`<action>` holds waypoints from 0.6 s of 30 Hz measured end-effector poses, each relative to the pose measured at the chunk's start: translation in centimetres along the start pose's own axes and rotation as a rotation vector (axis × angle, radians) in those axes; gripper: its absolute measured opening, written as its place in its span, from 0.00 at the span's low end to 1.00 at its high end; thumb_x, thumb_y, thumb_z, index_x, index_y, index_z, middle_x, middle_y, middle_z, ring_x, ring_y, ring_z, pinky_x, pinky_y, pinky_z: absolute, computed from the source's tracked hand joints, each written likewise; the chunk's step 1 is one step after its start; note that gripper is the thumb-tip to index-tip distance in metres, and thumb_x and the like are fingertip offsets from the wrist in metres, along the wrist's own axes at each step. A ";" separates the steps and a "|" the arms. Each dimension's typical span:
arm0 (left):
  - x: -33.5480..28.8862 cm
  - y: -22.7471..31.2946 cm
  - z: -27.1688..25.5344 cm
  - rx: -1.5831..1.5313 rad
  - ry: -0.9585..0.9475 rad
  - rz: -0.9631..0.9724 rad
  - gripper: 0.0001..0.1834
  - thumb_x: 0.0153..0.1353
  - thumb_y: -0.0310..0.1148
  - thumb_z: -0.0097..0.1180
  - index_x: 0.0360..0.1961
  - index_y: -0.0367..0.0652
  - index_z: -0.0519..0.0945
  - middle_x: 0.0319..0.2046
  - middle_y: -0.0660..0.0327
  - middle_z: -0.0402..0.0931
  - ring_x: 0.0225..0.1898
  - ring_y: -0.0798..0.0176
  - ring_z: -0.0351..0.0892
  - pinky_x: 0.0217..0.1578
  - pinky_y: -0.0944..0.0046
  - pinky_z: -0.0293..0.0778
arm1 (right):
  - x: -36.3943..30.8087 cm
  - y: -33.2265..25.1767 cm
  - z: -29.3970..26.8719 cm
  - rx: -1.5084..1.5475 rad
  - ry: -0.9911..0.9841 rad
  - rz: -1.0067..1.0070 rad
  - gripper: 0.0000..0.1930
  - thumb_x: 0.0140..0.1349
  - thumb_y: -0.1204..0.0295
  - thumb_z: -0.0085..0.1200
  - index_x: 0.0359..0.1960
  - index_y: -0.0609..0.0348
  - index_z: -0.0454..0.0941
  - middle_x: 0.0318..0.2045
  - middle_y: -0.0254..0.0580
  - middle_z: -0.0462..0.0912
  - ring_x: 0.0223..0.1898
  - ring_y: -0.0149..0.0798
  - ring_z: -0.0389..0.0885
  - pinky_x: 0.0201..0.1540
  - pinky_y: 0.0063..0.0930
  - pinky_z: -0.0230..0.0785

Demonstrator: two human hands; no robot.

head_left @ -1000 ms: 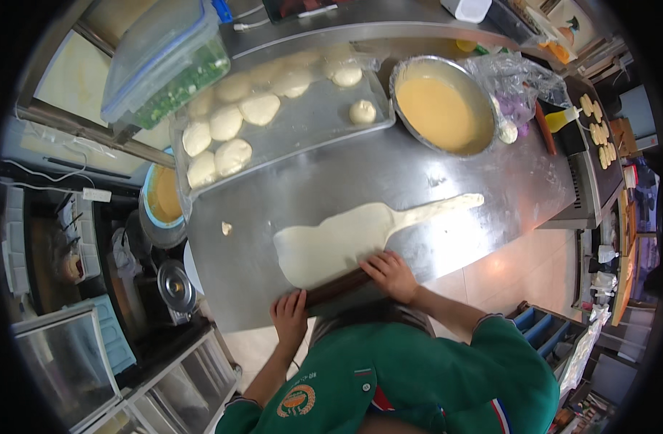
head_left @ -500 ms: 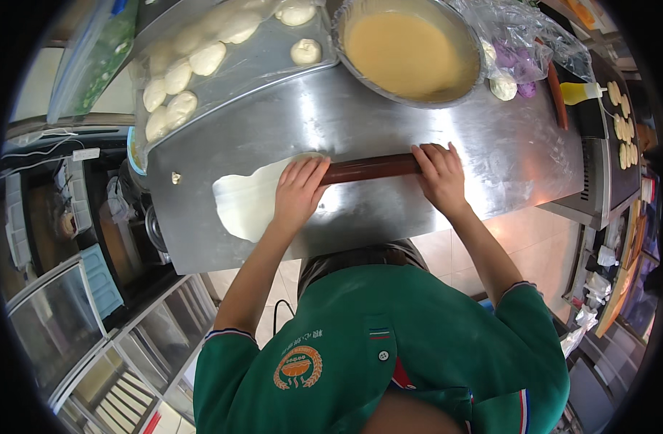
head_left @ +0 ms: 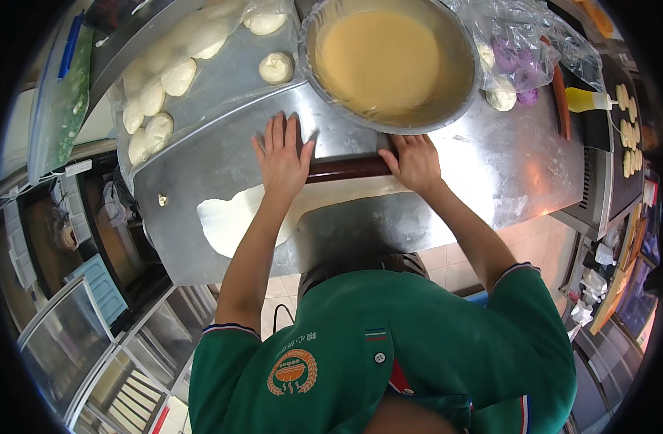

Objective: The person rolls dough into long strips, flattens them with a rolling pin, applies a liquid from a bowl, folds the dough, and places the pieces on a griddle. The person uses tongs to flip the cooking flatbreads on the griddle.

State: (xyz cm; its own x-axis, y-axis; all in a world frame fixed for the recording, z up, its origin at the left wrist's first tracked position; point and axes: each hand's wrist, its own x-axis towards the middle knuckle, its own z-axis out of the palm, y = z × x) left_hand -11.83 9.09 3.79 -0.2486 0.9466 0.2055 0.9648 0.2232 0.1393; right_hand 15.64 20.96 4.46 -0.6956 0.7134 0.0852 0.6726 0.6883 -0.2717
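Note:
A dark brown rolling pin (head_left: 346,171) lies crosswise on the steel table. My left hand (head_left: 282,160) is open, its palm over the pin's left end and its fingers stretched forward and spread. On the other end rests my right hand (head_left: 416,165), also open, fingers pointing forward close to the big bowl and thumb along the pin. A flat sheet of pale dough (head_left: 227,223) spreads under and left of my left forearm. From it a long strip runs rightward along the pin's near side to below my right hand. The pin's ends are hidden under my hands.
A large metal bowl of pale yellow batter (head_left: 378,61) stands just beyond the pin. Dough balls (head_left: 180,77) sit under plastic on a tray at far left. At right are purple dough pieces (head_left: 519,61) in plastic, a yellow squeeze bottle (head_left: 583,100) and a griddle (head_left: 621,72).
Both hands and the rolling pin have moved away from me, toward the bowl. My fingers have gone from curled around the pin to stretched out. The dough strip now shows along its near side.

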 end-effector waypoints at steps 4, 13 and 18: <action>4.7 -0.1 -0.7 -0.091 -0.072 -0.112 0.20 0.68 0.46 0.54 0.48 0.40 0.79 0.43 0.53 0.78 0.50 0.49 0.74 0.58 0.42 0.62 | 3.6 1.1 -1.2 -0.016 -0.075 -0.064 0.22 0.69 0.51 0.52 0.48 0.58 0.80 0.32 0.54 0.86 0.32 0.57 0.84 0.37 0.47 0.77; 0.0 0.2 -1.5 -0.026 -0.222 0.420 0.31 0.61 0.46 0.63 0.63 0.46 0.74 0.54 0.59 0.78 0.52 0.53 0.76 0.52 0.50 0.67 | 1.1 0.7 -2.5 -0.090 -0.010 -0.346 0.27 0.60 0.56 0.61 0.58 0.54 0.74 0.46 0.40 0.76 0.51 0.45 0.75 0.54 0.40 0.68; -3.7 4.3 -1.5 -0.119 -0.197 0.436 0.35 0.64 0.49 0.60 0.69 0.48 0.70 0.66 0.58 0.70 0.67 0.53 0.68 0.65 0.47 0.62 | -5.4 1.2 -4.5 -0.089 0.042 -0.172 0.33 0.58 0.50 0.61 0.61 0.58 0.74 0.59 0.46 0.76 0.60 0.50 0.74 0.60 0.46 0.68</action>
State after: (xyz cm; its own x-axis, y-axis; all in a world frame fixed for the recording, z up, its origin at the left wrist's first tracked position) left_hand -6.91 6.21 5.06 0.2080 0.9746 0.0835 0.9560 -0.2206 0.1932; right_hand 21.31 18.53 7.98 -0.7923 0.5878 0.1637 0.5657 0.8082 -0.1638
